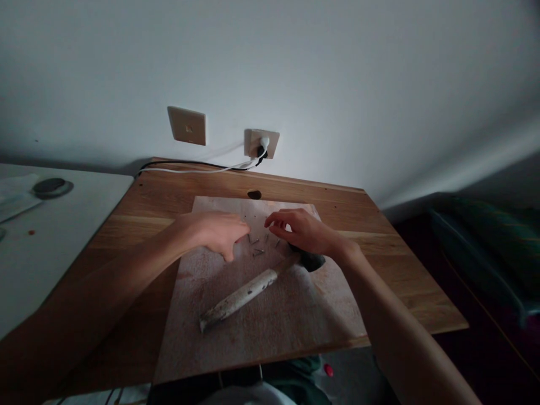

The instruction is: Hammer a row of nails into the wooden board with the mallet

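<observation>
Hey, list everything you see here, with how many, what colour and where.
Hammer: one, black head, worn whitish handle, on the board
Nails: several, exact count unclear, grey, on the board between the hands
Board: one, pale brownish, on the wooden table
Wooden table: one, brown, against the wall
Wall: pale, behind
Blank-looking plate: one, tan, on the wall
Socket: one, tan, on the wall, with plugs in
Cables: at least two, black and white, along the table's back
White surface: one, left
Round item: one, dark, on the white surface
Small item: one, red, below the board
Left hand: one, left of the nails
Right hand: one, by the hammer's head
</observation>
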`<state>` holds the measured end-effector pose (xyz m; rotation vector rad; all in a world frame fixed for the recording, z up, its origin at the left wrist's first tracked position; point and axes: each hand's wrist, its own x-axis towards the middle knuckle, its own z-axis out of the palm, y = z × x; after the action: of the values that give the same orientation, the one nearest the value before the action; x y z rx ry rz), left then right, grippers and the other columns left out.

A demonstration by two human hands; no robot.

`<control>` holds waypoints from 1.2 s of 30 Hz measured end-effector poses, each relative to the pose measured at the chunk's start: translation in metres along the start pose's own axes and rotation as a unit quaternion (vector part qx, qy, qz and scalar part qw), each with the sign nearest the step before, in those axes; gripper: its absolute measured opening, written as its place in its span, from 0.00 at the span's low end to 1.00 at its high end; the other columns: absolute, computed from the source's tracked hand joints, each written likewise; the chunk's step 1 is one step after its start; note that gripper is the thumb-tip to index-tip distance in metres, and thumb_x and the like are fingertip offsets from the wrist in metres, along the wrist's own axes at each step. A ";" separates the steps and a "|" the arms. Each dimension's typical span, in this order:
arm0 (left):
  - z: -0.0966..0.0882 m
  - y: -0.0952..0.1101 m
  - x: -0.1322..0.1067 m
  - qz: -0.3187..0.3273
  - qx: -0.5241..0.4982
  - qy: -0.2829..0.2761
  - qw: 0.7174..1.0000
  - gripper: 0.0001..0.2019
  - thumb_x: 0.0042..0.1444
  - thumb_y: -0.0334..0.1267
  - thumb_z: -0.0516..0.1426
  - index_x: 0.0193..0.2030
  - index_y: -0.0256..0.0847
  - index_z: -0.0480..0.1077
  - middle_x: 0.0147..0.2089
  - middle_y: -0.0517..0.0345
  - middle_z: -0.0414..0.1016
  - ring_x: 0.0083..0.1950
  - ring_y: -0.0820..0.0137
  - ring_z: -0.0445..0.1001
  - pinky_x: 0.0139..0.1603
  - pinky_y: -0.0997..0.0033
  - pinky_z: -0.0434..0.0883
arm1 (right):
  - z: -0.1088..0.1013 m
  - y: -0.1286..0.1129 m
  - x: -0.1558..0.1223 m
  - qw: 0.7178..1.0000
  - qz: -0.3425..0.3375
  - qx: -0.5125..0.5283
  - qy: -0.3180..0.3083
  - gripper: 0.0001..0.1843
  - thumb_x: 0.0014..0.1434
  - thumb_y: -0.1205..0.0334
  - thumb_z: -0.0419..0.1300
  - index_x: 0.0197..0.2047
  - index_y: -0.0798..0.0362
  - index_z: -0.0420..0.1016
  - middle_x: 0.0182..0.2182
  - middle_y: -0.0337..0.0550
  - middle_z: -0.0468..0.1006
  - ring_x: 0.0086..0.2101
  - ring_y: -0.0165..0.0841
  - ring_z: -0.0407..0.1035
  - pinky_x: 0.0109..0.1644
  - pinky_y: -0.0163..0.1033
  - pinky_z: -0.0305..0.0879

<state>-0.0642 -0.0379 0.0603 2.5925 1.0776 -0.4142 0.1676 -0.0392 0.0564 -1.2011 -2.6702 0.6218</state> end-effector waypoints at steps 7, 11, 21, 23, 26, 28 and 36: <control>0.010 0.010 0.002 0.030 0.002 0.018 0.999 0.12 0.48 0.25 0.62 0.40 0.39 0.75 0.35 0.56 0.75 0.32 0.66 0.72 0.31 0.68 0.63 | 0.012 -0.031 -0.046 0.997 -0.049 -0.002 -0.061 0.10 0.71 0.62 0.62 0.52 0.53 0.80 0.43 0.46 0.81 0.43 0.35 0.74 0.50 0.41 0.68; 0.013 0.008 0.012 0.080 -0.030 0.066 0.994 0.08 0.54 0.25 0.59 0.39 0.40 0.73 0.35 0.56 0.76 0.34 0.65 0.74 0.31 0.68 0.63 | 0.034 -0.044 -0.063 0.995 -0.060 -0.074 -0.039 0.13 0.64 0.71 0.65 0.52 0.53 0.79 0.48 0.48 0.80 0.50 0.43 0.71 0.57 0.52 0.67; 0.046 0.020 0.030 0.167 -0.036 0.184 0.968 0.42 0.56 0.61 0.65 0.69 0.39 0.62 0.78 0.36 0.54 0.78 0.43 0.52 0.75 0.43 0.54 | 0.065 -0.041 -0.135 0.977 -0.013 -0.091 0.190 0.18 0.69 0.77 0.54 0.54 0.49 0.76 0.49 0.48 0.72 0.52 0.43 0.67 0.55 0.52 0.68; 0.059 0.022 0.035 0.159 -0.035 0.158 0.974 0.50 0.54 0.66 0.64 0.75 0.38 0.56 0.80 0.33 0.46 0.81 0.41 0.44 0.77 0.38 0.48 | 0.070 -0.038 -0.156 0.970 0.017 -0.081 0.227 0.18 0.68 0.75 0.53 0.53 0.47 0.75 0.52 0.49 0.70 0.54 0.45 0.66 0.55 0.53 0.69; 0.072 0.027 0.040 0.156 -0.044 0.172 0.972 0.50 0.57 0.66 0.62 0.76 0.34 0.54 0.80 0.32 0.47 0.81 0.44 0.44 0.79 0.40 0.46 | 0.081 -0.034 -0.178 0.962 0.055 -0.073 0.258 0.16 0.66 0.68 0.58 0.54 0.45 0.75 0.55 0.50 0.66 0.56 0.48 0.65 0.53 0.53 0.70; 0.078 0.032 0.041 0.157 -0.065 0.205 0.964 0.42 0.62 0.60 0.61 0.74 0.33 0.59 0.79 0.34 0.52 0.80 0.48 0.49 0.79 0.44 0.50 | 0.087 -0.033 -0.185 0.958 0.072 -0.079 0.266 0.16 0.65 0.68 0.58 0.54 0.44 0.75 0.54 0.49 0.65 0.53 0.46 0.67 0.51 0.51 0.71; 0.090 0.052 0.049 0.212 -0.162 0.260 0.928 0.29 0.62 0.18 0.47 0.68 0.40 0.64 0.72 0.44 0.67 0.76 0.61 0.62 0.73 0.50 0.69 | 0.099 -0.033 -0.180 0.946 0.096 -0.108 0.291 0.24 0.62 0.76 0.54 0.56 0.45 0.75 0.45 0.47 0.64 0.41 0.40 0.68 0.42 0.44 0.73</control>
<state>-0.0069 -0.0758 -0.0316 2.5736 0.6084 0.5349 0.2361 -0.2235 -0.0130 -1.4380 -2.1700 -0.0254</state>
